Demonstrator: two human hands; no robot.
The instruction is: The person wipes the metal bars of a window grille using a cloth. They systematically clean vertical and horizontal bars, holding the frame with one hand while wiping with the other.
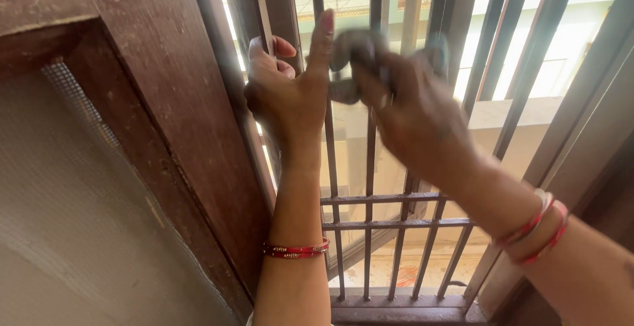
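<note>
My left hand (285,92) grips the edge of a dark brown wooden window shutter (168,101), fingers curled around it and the thumb pointing up. My right hand (413,111) is blurred and shut on a grey cloth (353,59), pressed against the vertical metal bars of the window grille (370,200). Red bangles sit on both wrists.
The shutter holds a fine mesh panel (72,200) at the lower left. A second barred frame (515,49) stands at the right. Beyond the bars are a pale green building and a balcony ledge. The window sill (396,306) runs along the bottom.
</note>
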